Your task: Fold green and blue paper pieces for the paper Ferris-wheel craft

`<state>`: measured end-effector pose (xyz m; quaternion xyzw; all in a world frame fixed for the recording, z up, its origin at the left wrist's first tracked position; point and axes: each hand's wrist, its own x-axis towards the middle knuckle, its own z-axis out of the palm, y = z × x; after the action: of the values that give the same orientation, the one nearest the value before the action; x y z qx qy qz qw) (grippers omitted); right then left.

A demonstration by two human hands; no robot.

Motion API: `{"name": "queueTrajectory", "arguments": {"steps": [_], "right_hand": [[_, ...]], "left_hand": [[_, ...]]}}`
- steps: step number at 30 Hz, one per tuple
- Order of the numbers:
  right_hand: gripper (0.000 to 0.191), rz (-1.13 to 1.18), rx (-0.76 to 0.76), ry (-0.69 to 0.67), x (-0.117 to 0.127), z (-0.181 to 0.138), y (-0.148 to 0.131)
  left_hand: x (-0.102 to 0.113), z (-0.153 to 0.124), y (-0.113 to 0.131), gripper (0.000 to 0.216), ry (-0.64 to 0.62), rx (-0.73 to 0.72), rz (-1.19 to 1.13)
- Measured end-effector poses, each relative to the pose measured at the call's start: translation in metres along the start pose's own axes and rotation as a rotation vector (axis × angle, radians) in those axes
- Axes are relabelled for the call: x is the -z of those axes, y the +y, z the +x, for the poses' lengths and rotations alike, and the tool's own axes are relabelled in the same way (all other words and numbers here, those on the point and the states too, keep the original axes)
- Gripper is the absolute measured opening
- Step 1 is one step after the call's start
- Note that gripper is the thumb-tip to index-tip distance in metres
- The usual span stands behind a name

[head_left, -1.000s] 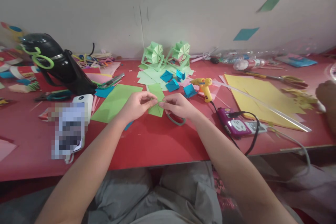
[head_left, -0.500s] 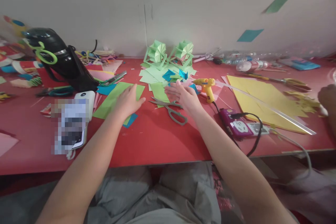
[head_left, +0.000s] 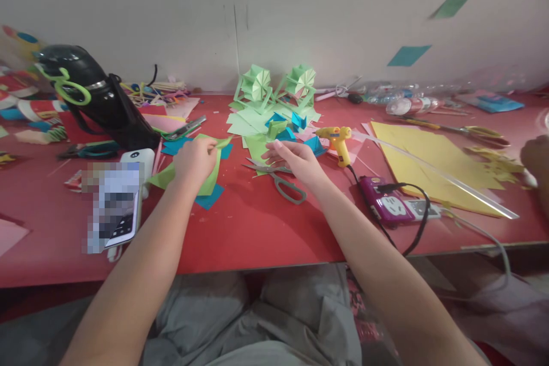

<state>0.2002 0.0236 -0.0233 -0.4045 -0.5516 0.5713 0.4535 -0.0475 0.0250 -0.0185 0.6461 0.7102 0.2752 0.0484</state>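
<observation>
My left hand (head_left: 195,160) is closed on a bright green paper sheet (head_left: 165,177) and holds its near edge lifted and curled off the red table (head_left: 249,234). A blue paper piece (head_left: 209,197) lies under that sheet. My right hand (head_left: 295,161) hovers with fingers stretched out, just over grey-handled scissors (head_left: 288,189) and beside a pale green folded piece (head_left: 256,146). It holds nothing.
Folded green paper models (head_left: 257,86) and blue folded pieces (head_left: 295,121) sit behind. A yellow glue gun (head_left: 337,140), purple power strip (head_left: 386,206), yellow sheet (head_left: 424,166) and clear ruler (head_left: 450,180) lie right. A phone (head_left: 115,206) and black bag (head_left: 98,97) lie left. Another person's hand (head_left: 536,154) shows far right.
Both hands let go of the pale green piece they pinched together. My left hand moved left and took hold of the bright green sheet, lifting it. My right hand opened above the scissors.
</observation>
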Motion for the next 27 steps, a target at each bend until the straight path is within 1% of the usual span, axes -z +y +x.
{"name": "queueTrajectory", "arguments": {"steps": [1, 4, 5, 6, 7, 8, 9, 10, 11, 12, 13, 14, 15, 16, 17, 18, 19, 21, 22, 24, 27], "right_hand": [[0.053, -0.011, 0.001, -0.014, 0.000, 0.000, 0.001], [0.051, -0.032, -0.011, -0.079, -0.004, -0.003, 0.000], [0.051, -0.020, -0.021, -0.108, -0.006, -0.005, -0.001], [0.054, 0.028, -0.023, -0.129, -0.008, -0.006, -0.001], [0.060, 0.087, -0.014, -0.160, -0.010, -0.008, -0.002], [0.065, 0.140, -0.003, -0.193, -0.012, -0.008, -0.002], [0.064, 0.179, 0.010, -0.194, -0.012, -0.008, -0.001], [0.059, 0.190, 0.021, -0.176, -0.012, -0.007, 0.000], [0.053, 0.189, 0.031, -0.145, -0.010, -0.005, 0.002], [0.047, 0.194, 0.038, -0.075, -0.008, -0.003, 0.003], [0.043, 0.201, 0.029, -0.037, -0.005, -0.001, 0.004], [0.040, 0.206, 0.027, -0.009, -0.003, 0.000, 0.005], [0.037, 0.216, 0.020, -0.004, 0.000, 0.001, 0.005], [0.036, 0.227, 0.015, 0.003, 0.002, 0.002, 0.004], [0.035, 0.231, 0.010, 0.007, 0.004, 0.002, 0.003], [0.035, 0.226, 0.005, 0.014, 0.006, 0.002, 0.003], [0.035, 0.211, 0.002, 0.030, 0.007, 0.002, 0.003], [0.032, 0.154, 0.011, 0.073, 0.009, 0.003, 0.004], [0.031, 0.117, 0.032, 0.102, 0.011, 0.004, 0.006], [0.026, 0.000, 0.114, 0.147, 0.013, 0.006, 0.009], [0.021, -0.316, 0.322, 0.256, 0.014, 0.006, 0.010]], "left_hand": [[0.003, -0.001, 0.000, 0.019, 0.043, -0.003, -0.056], [0.009, -0.011, 0.011, 0.021, 0.167, -0.119, -0.245], [0.011, -0.016, 0.018, 0.024, 0.177, -0.169, -0.295], [0.012, -0.021, 0.025, 0.027, 0.160, -0.229, -0.345], [0.013, -0.027, 0.033, 0.030, 0.097, -0.297, -0.395], [0.013, -0.031, 0.040, 0.032, -0.018, -0.369, -0.441], [0.013, -0.035, 0.046, 0.032, -0.164, -0.444, -0.467], [0.013, -0.037, 0.050, 0.030, -0.262, -0.498, -0.495], [0.013, -0.038, 0.052, 0.028, -0.314, -0.521, -0.531], [0.012, -0.037, 0.052, 0.026, -0.316, -0.520, -0.567], [0.011, -0.035, 0.051, 0.024, -0.265, -0.496, -0.606], [0.010, -0.032, 0.048, 0.023, -0.165, -0.451, -0.634], [0.008, -0.028, 0.044, 0.027, -0.056, -0.384, -0.639], [0.006, -0.024, 0.040, 0.040, 0.030, -0.293, -0.653], [0.005, -0.021, 0.036, 0.053, 0.066, -0.183, -0.690], [0.003, -0.018, 0.032, 0.059, 0.039, -0.083, -0.751], [0.002, -0.016, 0.030, 0.057, -0.054, -0.032, -0.815], [0.000, -0.015, 0.027, 0.048, -0.232, 0.029, -0.915], [-0.001, -0.016, 0.027, 0.043, -0.277, 0.037, -0.933], [-0.003, -0.017, 0.028, 0.037, -0.279, 0.050, -0.928], [-0.008, -0.019, 0.032, 0.034, -0.270, 0.083, -0.949]]}}
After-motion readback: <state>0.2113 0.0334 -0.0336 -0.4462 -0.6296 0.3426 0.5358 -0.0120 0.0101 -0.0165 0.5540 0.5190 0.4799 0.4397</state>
